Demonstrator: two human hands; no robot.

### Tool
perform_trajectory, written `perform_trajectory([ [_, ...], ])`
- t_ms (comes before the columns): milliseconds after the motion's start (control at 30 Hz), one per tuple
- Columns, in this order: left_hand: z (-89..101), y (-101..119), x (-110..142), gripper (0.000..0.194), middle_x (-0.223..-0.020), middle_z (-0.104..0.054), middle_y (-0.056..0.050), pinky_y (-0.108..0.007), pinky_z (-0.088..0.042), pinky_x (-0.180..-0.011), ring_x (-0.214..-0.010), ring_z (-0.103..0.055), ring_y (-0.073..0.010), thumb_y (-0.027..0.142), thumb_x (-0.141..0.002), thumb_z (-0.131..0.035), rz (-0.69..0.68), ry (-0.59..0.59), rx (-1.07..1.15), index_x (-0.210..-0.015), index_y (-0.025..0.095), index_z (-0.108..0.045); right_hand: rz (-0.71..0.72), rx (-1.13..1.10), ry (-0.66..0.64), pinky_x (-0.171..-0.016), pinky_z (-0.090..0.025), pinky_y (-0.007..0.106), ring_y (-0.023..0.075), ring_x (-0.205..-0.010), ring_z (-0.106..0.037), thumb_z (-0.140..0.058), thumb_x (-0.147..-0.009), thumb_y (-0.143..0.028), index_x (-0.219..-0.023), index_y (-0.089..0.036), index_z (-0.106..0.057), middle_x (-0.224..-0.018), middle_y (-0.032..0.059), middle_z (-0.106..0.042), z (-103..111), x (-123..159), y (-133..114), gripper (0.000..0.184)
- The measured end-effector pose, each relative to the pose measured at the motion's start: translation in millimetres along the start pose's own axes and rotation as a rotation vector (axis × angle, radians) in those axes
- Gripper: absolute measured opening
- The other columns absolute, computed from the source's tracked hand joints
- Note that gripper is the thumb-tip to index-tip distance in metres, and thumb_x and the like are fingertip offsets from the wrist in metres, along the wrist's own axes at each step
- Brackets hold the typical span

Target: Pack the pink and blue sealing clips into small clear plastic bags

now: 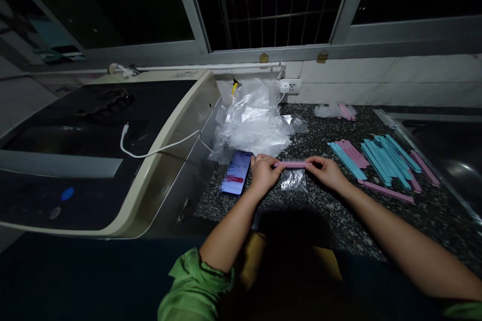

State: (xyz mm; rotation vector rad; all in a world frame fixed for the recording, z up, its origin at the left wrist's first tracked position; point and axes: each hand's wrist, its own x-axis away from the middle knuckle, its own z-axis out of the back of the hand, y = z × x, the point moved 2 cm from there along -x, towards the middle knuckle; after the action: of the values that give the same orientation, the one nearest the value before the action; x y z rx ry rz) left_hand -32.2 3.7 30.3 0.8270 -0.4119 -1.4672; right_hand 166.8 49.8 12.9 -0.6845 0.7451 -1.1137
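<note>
Between my two hands a pink bag sealing clip (292, 165) is held level, its ends pinched by fingers and thumbs. My left hand (263, 173) grips its left end, and my right hand (324, 173) its right end. A small clear plastic bag (293, 180) hangs or lies just below the clip, on the near side; whether it is caught in the clip I cannot tell. Right of my right hand lie several blue clips (380, 160) and pink clips (353, 154) in loose rows. One pink clip (387, 192) lies apart, nearer to me.
A lit phone (238, 173) lies beside my left hand. Behind it is a heap of clear plastic bags (256, 120). A washing machine (158, 160) with a white cable (161, 150) stands left. At the back lies a small packet (331, 111); a sink (452, 160) is right.
</note>
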Motion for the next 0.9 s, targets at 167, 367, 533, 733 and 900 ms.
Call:
perform_trajectory([
  [167,1.4,3,0,0.015,-0.076,-0.066,-0.003,-0.043,-0.023,-0.101,-0.091,-0.05,-0.021,0.035,-0.074,-0.063,-0.033,0.027,-0.008,-0.071,0.022,-0.069,-0.008,-0.01,0.004,-0.063,-0.048,0.03,0.0174,-0.065,-0.06,-0.056,-0.069,-0.041,-0.077,-0.018,-0.065,-0.074,0.0034,-0.069,1,1,-1,0.025],
  [367,-0.1,-1,-3,0.018,-0.067,-0.064,-0.004,-0.035,-0.037,-0.084,-0.083,-0.051,-0.0201,0.036,-0.073,-0.063,-0.1,0.072,0.084,-0.066,0.02,-0.067,-0.01,-0.03,0.01,-0.061,-0.047,0.029,0.0171,-0.063,-0.059,-0.057,-0.069,-0.042,-0.077,-0.018,-0.066,-0.071,0.0033,-0.068,3,0,-3,0.026],
  [533,-4.7,-6,-6,0.012,-0.071,-0.064,-0.003,-0.03,-0.042,-0.077,-0.079,-0.054,-0.0176,0.031,-0.069,-0.067,-0.107,0.116,0.286,-0.07,0.019,-0.067,-0.015,-0.13,0.001,-0.064,-0.047,0.03,0.0175,-0.066,-0.059,-0.06,-0.067,-0.048,-0.075,-0.018,-0.066,-0.073,0.0038,-0.068,6,2,-11,0.031],
  [733,-10.4,-4,-6,0.01,-0.07,-0.066,-0.002,-0.029,-0.043,-0.075,-0.078,-0.057,-0.0172,0.027,-0.066,-0.069,-0.098,0.016,0.372,-0.065,0.018,-0.066,-0.037,-0.229,0.072,-0.069,-0.048,0.033,0.0191,-0.07,-0.06,-0.065,-0.061,-0.052,-0.072,-0.019,-0.066,-0.074,0.0043,-0.068,11,3,-16,0.035],
  [900,-13.7,-5,-7,0.008,-0.066,-0.065,-0.001,-0.028,-0.042,-0.072,-0.073,-0.057,-0.0161,0.023,-0.067,-0.066,-0.065,-0.047,0.35,-0.061,0.018,-0.065,-0.068,-0.264,0.138,-0.069,-0.047,0.034,0.0185,-0.068,-0.06,-0.066,-0.059,-0.054,-0.074,-0.018,-0.066,-0.074,0.0045,-0.068,14,2,-14,0.039],
])
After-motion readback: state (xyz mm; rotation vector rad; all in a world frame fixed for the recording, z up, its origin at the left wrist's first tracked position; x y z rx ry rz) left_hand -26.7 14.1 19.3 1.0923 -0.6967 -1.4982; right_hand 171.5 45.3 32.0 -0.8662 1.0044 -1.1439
